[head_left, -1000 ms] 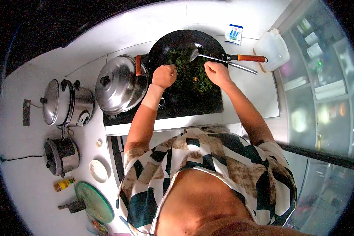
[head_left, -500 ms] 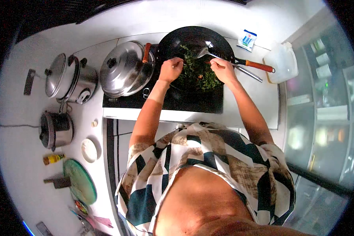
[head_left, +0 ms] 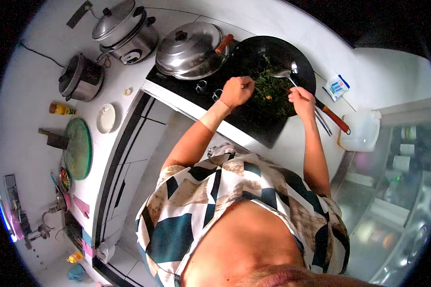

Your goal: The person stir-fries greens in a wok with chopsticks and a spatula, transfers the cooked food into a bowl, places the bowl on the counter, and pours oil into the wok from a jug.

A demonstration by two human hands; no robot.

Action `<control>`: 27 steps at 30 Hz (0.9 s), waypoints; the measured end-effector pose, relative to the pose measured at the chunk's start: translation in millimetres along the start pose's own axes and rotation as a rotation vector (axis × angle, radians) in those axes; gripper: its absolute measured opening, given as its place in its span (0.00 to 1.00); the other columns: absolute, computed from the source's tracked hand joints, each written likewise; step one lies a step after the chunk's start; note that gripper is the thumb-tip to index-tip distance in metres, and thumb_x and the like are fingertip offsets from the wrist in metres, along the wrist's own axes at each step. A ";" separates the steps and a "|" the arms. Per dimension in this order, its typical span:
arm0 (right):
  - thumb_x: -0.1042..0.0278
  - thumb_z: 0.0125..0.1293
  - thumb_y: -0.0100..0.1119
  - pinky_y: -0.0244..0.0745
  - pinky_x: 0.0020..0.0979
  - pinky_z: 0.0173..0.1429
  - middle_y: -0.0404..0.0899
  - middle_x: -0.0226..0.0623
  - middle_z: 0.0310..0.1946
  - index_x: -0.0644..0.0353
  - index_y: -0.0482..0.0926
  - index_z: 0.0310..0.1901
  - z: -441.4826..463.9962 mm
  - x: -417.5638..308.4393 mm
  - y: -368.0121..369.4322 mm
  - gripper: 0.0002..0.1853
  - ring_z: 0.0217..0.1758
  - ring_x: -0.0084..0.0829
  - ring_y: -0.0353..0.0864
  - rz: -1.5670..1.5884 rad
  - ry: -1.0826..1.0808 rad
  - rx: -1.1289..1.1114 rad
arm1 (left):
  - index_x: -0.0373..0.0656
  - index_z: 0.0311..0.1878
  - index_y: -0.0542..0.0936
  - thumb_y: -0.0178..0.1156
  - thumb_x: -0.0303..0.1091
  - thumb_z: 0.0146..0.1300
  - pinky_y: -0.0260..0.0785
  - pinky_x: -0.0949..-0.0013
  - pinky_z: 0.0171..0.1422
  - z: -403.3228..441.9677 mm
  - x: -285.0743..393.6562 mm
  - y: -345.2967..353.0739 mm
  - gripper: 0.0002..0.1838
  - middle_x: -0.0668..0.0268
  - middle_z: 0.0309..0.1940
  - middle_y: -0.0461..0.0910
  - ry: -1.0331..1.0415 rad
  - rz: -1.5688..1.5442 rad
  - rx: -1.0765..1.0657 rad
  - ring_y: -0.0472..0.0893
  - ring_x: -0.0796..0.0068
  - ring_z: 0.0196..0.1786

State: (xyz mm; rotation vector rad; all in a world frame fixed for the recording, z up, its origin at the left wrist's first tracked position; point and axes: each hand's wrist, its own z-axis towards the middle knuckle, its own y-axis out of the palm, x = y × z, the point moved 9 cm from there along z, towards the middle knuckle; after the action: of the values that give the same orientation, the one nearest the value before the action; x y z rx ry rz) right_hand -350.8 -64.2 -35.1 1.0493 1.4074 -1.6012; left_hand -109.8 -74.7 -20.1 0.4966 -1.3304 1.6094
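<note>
From the head view, the only one I have, the heap of greens point(head_left: 273, 95) lies in the wok point(head_left: 285, 50), between the two hands: to the right of the left hand point(head_left: 237, 92) and to the left of the right hand point(head_left: 301, 99). Both are near it, and I can't call one closer. The left hand is at the wok's near left side, its fingers curled in; the right is at the opposite side, also curled. I can't tell whether either closes on something thin.

The spatula point(head_left: 323, 123) matters most for clearance: its long axis slants from the greens out past the right side of the wok, its handle running behind the right hand, so that hand is the nearer. Whether they touch I can't tell.

The greens look leafy, stringy and tangled, dark, with an orange fleck. The wok is round, black and glossy, with a smooth wooden handle point(head_left: 336, 118); the spatula is bright metal with a flat blade. Left of the wok sits a domed, polished steel lid point(head_left: 189, 55) with a black knob.
</note>
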 end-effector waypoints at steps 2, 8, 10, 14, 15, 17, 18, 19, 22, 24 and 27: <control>0.70 0.65 0.52 0.74 0.23 0.33 0.80 0.34 0.25 0.64 0.79 0.40 4.2 22.7 19.8 0.09 0.28 0.22 0.80 -0.013 0.024 -0.069 | 0.34 0.37 0.79 0.55 0.31 0.60 0.71 0.68 0.31 -7.7 -1.2 5.8 0.10 0.62 0.21 0.78 0.030 0.174 0.001 0.79 0.76 0.25; 0.70 0.67 0.49 0.77 0.23 0.35 0.81 0.35 0.26 0.67 0.79 0.39 -10.5 -15.1 -4.0 0.10 0.28 0.22 0.81 0.150 0.023 -0.067 | 0.30 0.46 0.78 0.54 0.28 0.64 0.76 0.72 0.39 -24.9 -0.7 10.1 0.11 0.60 0.33 0.81 -0.257 -0.585 -0.051 0.81 0.74 0.35; 0.70 0.67 0.48 0.76 0.24 0.34 0.81 0.35 0.25 0.67 0.79 0.38 -18.6 -18.9 -32.5 0.10 0.27 0.22 0.80 0.120 -0.003 0.024 | 0.34 0.42 0.79 0.55 0.29 0.62 0.74 0.71 0.36 -33.2 8.9 -18.8 0.10 0.60 0.28 0.81 -0.222 -0.427 0.012 0.81 0.73 0.31; 0.69 0.62 0.53 0.72 0.24 0.28 0.79 0.32 0.21 0.62 0.80 0.36 -27.1 -0.3 -42.7 0.08 0.24 0.22 0.78 -0.061 0.039 0.058 | 0.42 0.34 0.81 0.56 0.33 0.57 0.72 0.62 0.32 -36.6 -14.2 -29.6 0.08 0.51 0.26 0.79 -0.166 0.017 0.054 0.81 0.52 0.30; 0.68 0.61 0.53 0.72 0.24 0.28 0.79 0.31 0.20 0.62 0.80 0.35 -24.9 15.8 -31.4 0.08 0.24 0.22 0.78 -0.066 0.041 0.027 | 0.42 0.34 0.81 0.57 0.33 0.57 0.72 0.61 0.33 -36.2 -20.4 -18.1 0.08 0.51 0.26 0.79 -0.164 -0.001 0.029 0.81 0.52 0.31; 0.66 0.62 0.54 0.73 0.24 0.30 0.80 0.32 0.21 0.62 0.80 0.34 -26.5 30.9 -5.3 0.09 0.25 0.22 0.79 0.021 0.038 -0.072 | 0.41 0.34 0.81 0.57 0.33 0.56 0.72 0.62 0.34 -33.0 -23.1 14.9 0.08 0.51 0.27 0.79 -0.102 -0.100 -0.011 0.81 0.53 0.31; 0.66 0.62 0.54 0.74 0.24 0.30 0.80 0.32 0.22 0.62 0.80 0.35 -30.9 23.4 0.5 0.09 0.25 0.22 0.80 0.036 0.060 -0.092 | 0.40 0.35 0.81 0.57 0.33 0.56 0.72 0.64 0.34 -32.7 -18.5 21.2 0.08 0.52 0.25 0.79 -0.111 -0.129 -0.039 0.81 0.57 0.30; 0.66 0.62 0.53 0.74 0.25 0.31 0.81 0.33 0.22 0.62 0.80 0.35 -35.7 11.9 -0.7 0.09 0.25 0.22 0.80 0.047 0.079 -0.113 | 0.39 0.36 0.81 0.57 0.32 0.56 0.72 0.66 0.33 -32.3 1.1 20.5 0.08 0.54 0.23 0.79 -0.118 -0.162 -0.064 0.82 0.61 0.28; 0.67 0.64 0.52 0.75 0.25 0.31 0.81 0.33 0.23 0.64 0.80 0.35 -38.8 3.6 -31.3 0.10 0.24 0.21 0.79 0.120 0.070 -0.067 | 0.32 0.42 0.79 0.55 0.28 0.61 0.73 0.74 0.33 -39.1 27.3 -1.7 0.10 0.63 0.27 0.81 -0.207 -0.377 -0.110 0.80 0.79 0.29; 0.65 0.63 0.52 0.75 0.26 0.31 0.80 0.33 0.22 0.62 0.80 0.34 -37.4 -7.7 -51.5 0.10 0.24 0.21 0.78 0.098 0.056 0.005 | 0.31 0.42 0.79 0.54 0.27 0.62 0.73 0.75 0.33 -35.8 18.8 -16.6 0.10 0.64 0.27 0.81 -0.137 -0.387 -0.072 0.79 0.81 0.28; 0.62 0.62 0.53 0.74 0.30 0.31 0.80 0.35 0.22 0.58 0.80 0.34 -19.4 -4.6 -40.2 0.10 0.25 0.27 0.80 -0.060 -0.009 0.105 | 0.39 0.37 0.81 0.56 0.31 0.59 0.74 0.67 0.33 -13.9 -12.5 -17.3 0.08 0.55 0.24 0.81 -0.105 -0.025 0.039 0.83 0.61 0.28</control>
State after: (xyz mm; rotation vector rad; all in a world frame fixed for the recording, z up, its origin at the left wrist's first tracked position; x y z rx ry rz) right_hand -383.9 -40.2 -16.8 1.0680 1.3725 -1.7374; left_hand -85.8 -68.0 -25.3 0.6267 -1.3668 1.6097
